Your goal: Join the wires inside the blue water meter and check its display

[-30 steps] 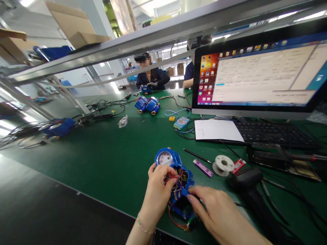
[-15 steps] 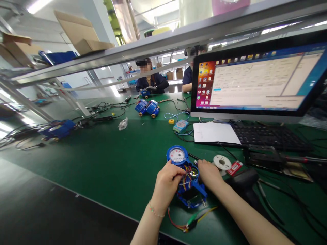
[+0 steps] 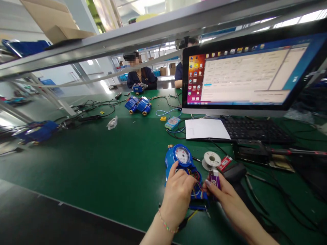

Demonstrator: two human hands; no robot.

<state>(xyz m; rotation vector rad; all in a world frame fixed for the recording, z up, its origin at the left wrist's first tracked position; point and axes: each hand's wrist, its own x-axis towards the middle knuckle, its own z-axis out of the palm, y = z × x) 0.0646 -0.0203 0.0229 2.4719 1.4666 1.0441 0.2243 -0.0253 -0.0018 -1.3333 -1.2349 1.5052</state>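
A blue water meter (image 3: 182, 160) with a round dial and exposed coloured wires lies on the green table (image 3: 102, 170) in front of me. My left hand (image 3: 178, 194) rests curled on top of its open body, fingers on the wires. My right hand (image 3: 221, 194) is closed round a small purple lighter (image 3: 214, 177), held upright beside the meter's wires. A red and a green clip lead trail from under the meter toward me.
A solder spool (image 3: 211, 159) and a red lighter (image 3: 224, 163) lie right of the meter. Behind are white paper (image 3: 205, 129), a keyboard (image 3: 252, 131) and a monitor (image 3: 250, 78). More blue meters (image 3: 138, 104) lie farther off, where two people sit. Cables run along the left.
My right hand left the meter, took the purple lighter from the table and brought it to the wires. The view shifted, so the meter sits slightly left and nearer.
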